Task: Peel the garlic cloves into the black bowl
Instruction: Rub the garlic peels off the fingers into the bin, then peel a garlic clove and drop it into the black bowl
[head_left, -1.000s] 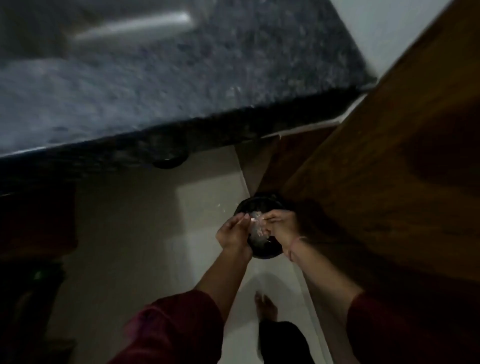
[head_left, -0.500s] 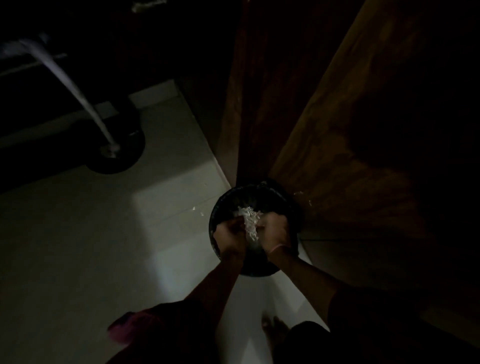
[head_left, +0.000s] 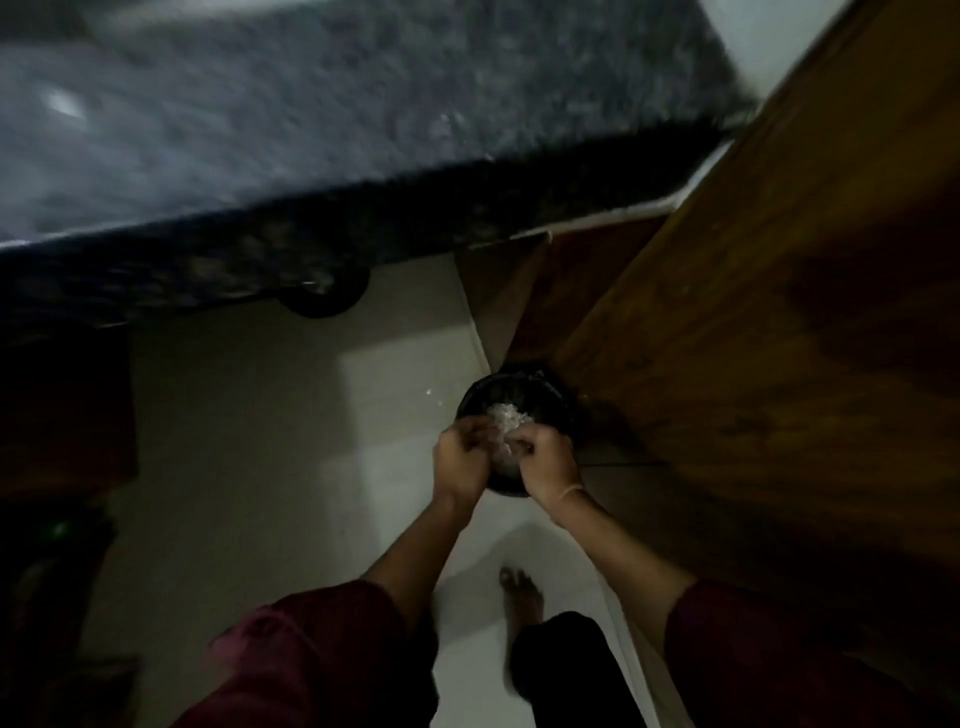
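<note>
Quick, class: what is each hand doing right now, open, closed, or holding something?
Left hand: fingers curled over the black bowl; contents cannot be told.
Right hand: fingers curled at the pale garlic skins; grip cannot be told.

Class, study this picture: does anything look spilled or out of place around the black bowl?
Yes. A few small white flecks lie on the pale floor left of the black bowl, outside it, probably stray garlic skin. The pale peel pile sits inside the bowl, between the left hand and right hand.
</note>
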